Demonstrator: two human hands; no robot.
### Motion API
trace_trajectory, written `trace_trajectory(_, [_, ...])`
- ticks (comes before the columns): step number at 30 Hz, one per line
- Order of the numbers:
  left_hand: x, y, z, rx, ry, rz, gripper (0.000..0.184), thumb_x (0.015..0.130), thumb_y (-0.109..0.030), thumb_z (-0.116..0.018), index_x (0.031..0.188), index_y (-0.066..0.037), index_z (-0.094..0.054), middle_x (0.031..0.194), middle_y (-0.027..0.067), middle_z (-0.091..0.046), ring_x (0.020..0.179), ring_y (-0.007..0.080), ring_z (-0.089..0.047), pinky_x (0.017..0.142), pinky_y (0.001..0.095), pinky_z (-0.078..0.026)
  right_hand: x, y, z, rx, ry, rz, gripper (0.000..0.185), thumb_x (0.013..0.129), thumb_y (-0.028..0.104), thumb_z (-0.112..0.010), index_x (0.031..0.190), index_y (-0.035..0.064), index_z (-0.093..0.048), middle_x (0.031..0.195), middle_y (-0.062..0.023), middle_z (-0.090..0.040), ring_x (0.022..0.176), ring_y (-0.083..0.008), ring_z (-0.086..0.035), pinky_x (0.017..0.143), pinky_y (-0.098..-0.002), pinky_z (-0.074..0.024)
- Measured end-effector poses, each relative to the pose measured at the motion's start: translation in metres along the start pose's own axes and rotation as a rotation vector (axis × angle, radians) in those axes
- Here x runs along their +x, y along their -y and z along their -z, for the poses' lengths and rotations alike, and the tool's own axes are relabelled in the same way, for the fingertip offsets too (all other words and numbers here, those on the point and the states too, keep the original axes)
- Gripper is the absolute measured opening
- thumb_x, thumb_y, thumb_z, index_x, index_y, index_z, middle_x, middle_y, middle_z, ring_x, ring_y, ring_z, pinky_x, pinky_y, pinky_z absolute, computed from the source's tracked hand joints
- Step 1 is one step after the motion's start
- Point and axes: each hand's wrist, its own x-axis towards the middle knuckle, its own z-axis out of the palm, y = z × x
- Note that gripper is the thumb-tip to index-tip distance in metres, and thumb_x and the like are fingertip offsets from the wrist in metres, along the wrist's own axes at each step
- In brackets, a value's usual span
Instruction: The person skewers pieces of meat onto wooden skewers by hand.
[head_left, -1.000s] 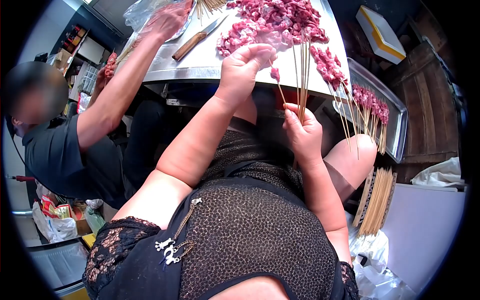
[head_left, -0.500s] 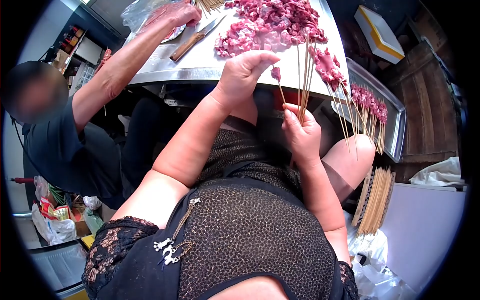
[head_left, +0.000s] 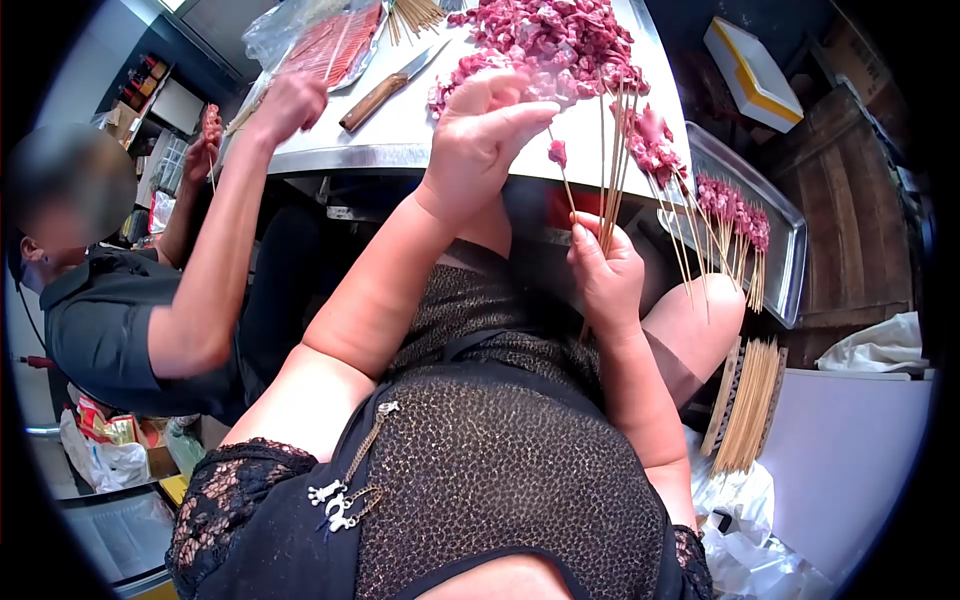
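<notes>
My right hand (head_left: 608,275) is closed around several bamboo skewers (head_left: 612,180) pointing up toward the table. One of these leans left and carries a single small piece of raw meat (head_left: 557,153) near its tip. My left hand (head_left: 475,140) is raised by that tip, thumb stretched out and fingers apart, somewhat blurred, with nothing visible in it. Behind my hands, a large heap of cut raw meat (head_left: 560,40) lies on the metal-edged table (head_left: 390,155). Right of my skewers, loaded meat skewers (head_left: 655,145) rest at the table's edge.
A knife (head_left: 385,95) lies on the table near a bagged tray of meat skewers (head_left: 345,50). More loaded skewers (head_left: 735,215) lean over a metal tray (head_left: 795,250). Bare skewers (head_left: 750,410) fill a holder at right. A co-worker's hand (head_left: 290,108) is at left; their other holds a meat skewer.
My left fingers have opened away from the skewer tip, which they were pinching near. The co-worker's near hand has drawn back from the bagged tray, and their other hand with a skewer shows.
</notes>
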Motion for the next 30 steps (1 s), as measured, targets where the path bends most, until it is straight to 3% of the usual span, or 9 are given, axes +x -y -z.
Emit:
trace_trajectory(3, [0.001, -0.003, 0.001, 0.055, -0.01, -0.114, 0.016, 0.08, -0.005, -0.067, 0.095, -0.004, -0.069, 0.094, 0.0112, -0.062, 0.083, 0.0199, -0.06, 0.073, 0.0283, -0.049, -0.001, 0.003, 0.0, -0.009, -0.011, 0.001, 0.018, 0.09, 0.01, -0.059, 0.107, 0.0035, -0.061, 0.07, 0.0032, -0.055, 0.055, -0.0006, -0.043, 0.049, -0.0137, -0.032])
trace_trajectory(4, [0.002, -0.005, -0.002, -0.008, -0.085, -0.022, 0.015, 0.079, -0.007, -0.068, 0.094, -0.004, -0.069, 0.084, 0.0055, -0.066, 0.075, 0.0148, -0.061, 0.068, 0.0257, -0.049, -0.002, 0.004, -0.001, -0.01, -0.018, -0.004, 0.019, 0.09, 0.01, -0.059, 0.107, 0.0034, -0.061, 0.07, 0.0032, -0.055, 0.055, -0.0006, -0.043, 0.049, -0.0138, -0.0323])
trace_trajectory(5, [0.003, -0.006, -0.004, -0.008, -0.084, -0.02, 0.015, 0.079, -0.007, -0.068, 0.094, -0.004, -0.069, 0.084, 0.0055, -0.066, 0.075, 0.0148, -0.061, 0.068, 0.0257, -0.049, -0.002, 0.003, 0.0, -0.01, -0.019, -0.006, 0.019, 0.09, 0.01, -0.059, 0.107, 0.0034, -0.061, 0.07, 0.0032, -0.055, 0.055, -0.0006, -0.043, 0.049, -0.0138, -0.0323])
trace_trajectory(7, [0.005, -0.005, -0.005, -0.736, -0.202, 0.769, 0.016, 0.083, -0.007, -0.065, 0.099, -0.001, -0.067, 0.089, 0.0047, -0.067, 0.074, 0.0098, -0.061, 0.066, 0.0226, -0.049, 0.0, 0.0, 0.002, 0.021, -0.029, 0.037, 0.019, 0.09, 0.01, -0.059, 0.107, 0.0032, -0.061, 0.07, 0.0034, -0.055, 0.056, -0.0007, -0.043, 0.05, -0.0139, -0.0328])
trace_trajectory(12, [-0.001, 0.011, -0.008, -0.837, -0.201, 0.852, 0.02, 0.088, -0.01, -0.061, 0.103, 0.002, -0.063, 0.089, 0.0074, -0.067, 0.077, 0.0099, -0.061, 0.065, 0.0207, -0.049, -0.005, 0.004, 0.0, -0.042, 0.04, 0.098, 0.018, 0.09, 0.009, -0.059, 0.106, 0.0031, -0.062, 0.07, 0.0041, -0.054, 0.058, -0.0008, -0.045, 0.051, -0.0143, -0.0338])
trace_trajectory(14, [-0.003, 0.011, -0.01, -0.871, -0.191, 0.881, 0.015, 0.089, -0.007, -0.059, 0.098, 0.003, -0.063, 0.086, 0.0089, -0.066, 0.075, 0.0138, -0.062, 0.07, 0.0256, -0.051, -0.005, 0.006, -0.002, -0.076, 0.062, 0.042, 0.017, 0.09, 0.009, -0.059, 0.105, 0.003, -0.063, 0.07, 0.0043, -0.054, 0.058, -0.0007, -0.045, 0.051, -0.0144, -0.0339])
trace_trajectory(21, [-0.008, 0.004, -0.012, -0.899, -0.217, 0.908, 0.018, 0.089, -0.01, -0.059, 0.1, 0.003, -0.062, 0.088, 0.0104, -0.066, 0.078, 0.0153, -0.063, 0.073, 0.0273, -0.052, -0.003, 0.003, -0.002, -0.046, 0.054, -0.039, 0.017, 0.09, 0.01, -0.058, 0.104, 0.0031, -0.063, 0.068, 0.0046, -0.053, 0.057, -0.001, -0.045, 0.05, -0.0153, -0.0341])
trace_trajectory(30, [-0.019, 0.004, -0.023, -0.761, -0.091, 0.73, 0.021, 0.093, -0.014, -0.053, 0.102, 0.004, -0.061, 0.095, 0.0095, -0.065, 0.084, 0.0146, -0.063, 0.08, 0.0285, -0.051, -0.002, 0.001, -0.001, -0.126, 0.038, -0.013, 0.017, 0.09, 0.01, -0.059, 0.104, 0.0035, -0.063, 0.068, 0.0046, -0.053, 0.057, -0.0013, -0.046, 0.05, -0.0155, -0.0349])
